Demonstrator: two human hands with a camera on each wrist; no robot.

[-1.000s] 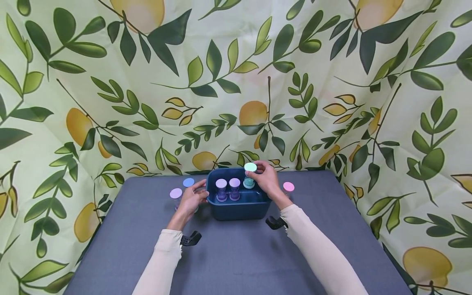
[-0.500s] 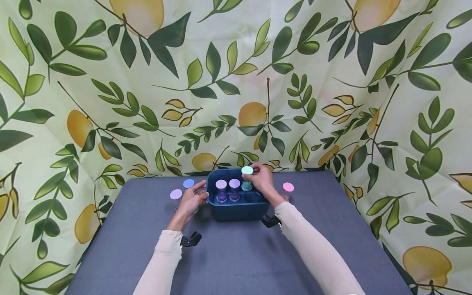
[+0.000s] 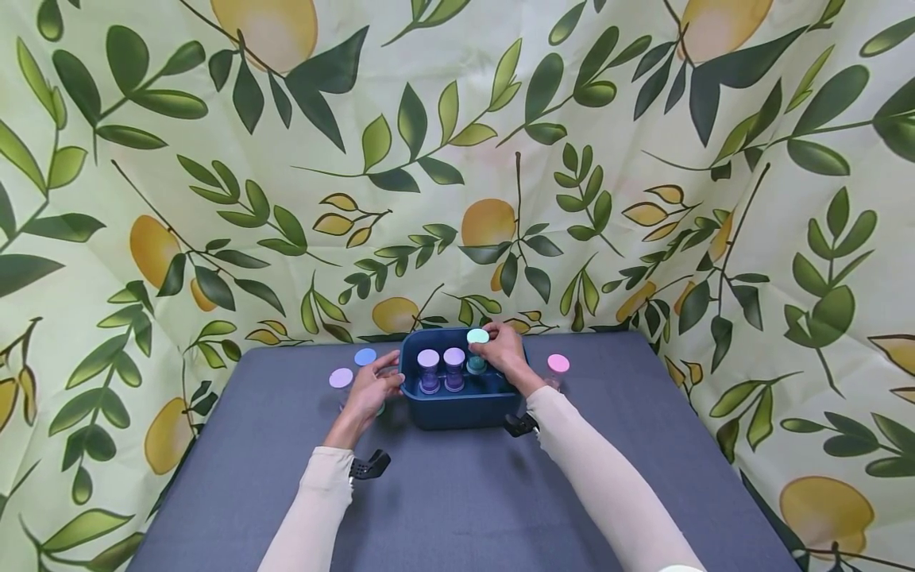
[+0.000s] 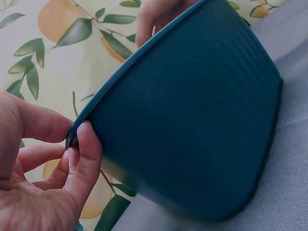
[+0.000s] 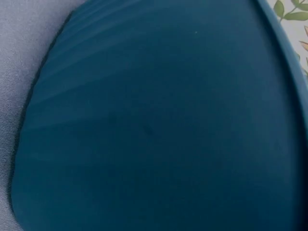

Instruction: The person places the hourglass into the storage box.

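A dark blue plastic bin (image 3: 465, 411) stands on the table. My left hand (image 3: 371, 391) pinches its left rim; in the left wrist view the thumb and fingers of that hand (image 4: 53, 159) grip the rim's corner. My right hand (image 3: 506, 352) reaches over the right side and holds a mint-capped sand timer (image 3: 477, 337) near its top, upright inside the bin. Left of it in the bin, two purple sand timers (image 3: 429, 361) stand upright side by side. The right wrist view is filled by the bin's outer wall (image 5: 154, 120), with no fingers visible.
Left of the bin stand a blue-capped timer (image 3: 366, 356) and a lavender-capped timer (image 3: 341, 378), partly behind the left hand. A pink-capped timer (image 3: 558, 364) stands to the right, near the right wrist. A patterned cloth (image 3: 457, 159) hangs behind the grey table (image 3: 443, 500).
My right hand has moved a little left and down into the bin with the mint-capped sand timer, closer to the purple ones. The left hand keeps its hold on the rim.
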